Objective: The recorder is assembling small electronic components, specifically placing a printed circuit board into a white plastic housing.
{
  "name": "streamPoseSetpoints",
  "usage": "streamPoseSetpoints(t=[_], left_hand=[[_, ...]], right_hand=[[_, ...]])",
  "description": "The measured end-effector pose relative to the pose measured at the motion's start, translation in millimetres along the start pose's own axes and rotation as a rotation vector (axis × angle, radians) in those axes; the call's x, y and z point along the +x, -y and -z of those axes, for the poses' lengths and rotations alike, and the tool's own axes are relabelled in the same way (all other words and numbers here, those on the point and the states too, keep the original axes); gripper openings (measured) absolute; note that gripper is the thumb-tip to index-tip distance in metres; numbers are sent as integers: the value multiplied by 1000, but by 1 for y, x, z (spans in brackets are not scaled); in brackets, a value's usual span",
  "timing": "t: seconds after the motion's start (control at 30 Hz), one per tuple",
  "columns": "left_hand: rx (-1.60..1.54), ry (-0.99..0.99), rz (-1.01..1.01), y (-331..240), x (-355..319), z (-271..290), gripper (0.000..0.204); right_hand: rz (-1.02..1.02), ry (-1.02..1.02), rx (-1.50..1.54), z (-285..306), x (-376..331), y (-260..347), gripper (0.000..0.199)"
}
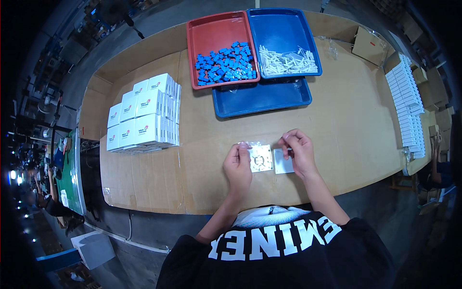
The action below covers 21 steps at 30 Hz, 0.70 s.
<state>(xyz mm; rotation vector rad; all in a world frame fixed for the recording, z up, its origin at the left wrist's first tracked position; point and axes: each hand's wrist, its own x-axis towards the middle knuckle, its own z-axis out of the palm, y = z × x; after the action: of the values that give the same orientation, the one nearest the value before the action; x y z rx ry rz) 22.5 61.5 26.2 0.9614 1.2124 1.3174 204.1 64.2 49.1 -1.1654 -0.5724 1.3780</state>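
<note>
My left hand (pixel 237 166) pinches the top edge of a small clear plastic bag (pixel 260 158) that lies on the cardboard-covered table (pixel 202 159), just in front of me. Inside the bag is a square white plate. My right hand (pixel 297 150) has its fingertips closed on a small white piece above a second white square plate (pixel 282 162), which lies flat right beside the bag.
A red tray (pixel 211 33) of small blue parts and a blue tray (pixel 284 29) of white parts sit at the far side, over another blue tray (pixel 262 101). Stacked white boxes (pixel 144 115) stand at left. A row of white boxes (pixel 408 106) runs along the right edge.
</note>
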Motion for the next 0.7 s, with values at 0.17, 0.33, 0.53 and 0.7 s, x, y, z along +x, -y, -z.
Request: streamPoseSetpoints(t=[0.17,0.33,0.53,0.7], left_hand=[[-67,-39,-27,-3,-3,4,29],[-126,-17,-67,1,-10,-10,28],[-100,-71,-62,-16,-7,-3,30],[-134,-129,-8,-18,-5,0,33]], right_hand=[[157,174,-219,-10,-5,-7,48],[-22,311,-53,-55,-27,-21,41],[-138,162,231,-45,-17,-26,33],[10,115,155,-37,-11,-12,36]])
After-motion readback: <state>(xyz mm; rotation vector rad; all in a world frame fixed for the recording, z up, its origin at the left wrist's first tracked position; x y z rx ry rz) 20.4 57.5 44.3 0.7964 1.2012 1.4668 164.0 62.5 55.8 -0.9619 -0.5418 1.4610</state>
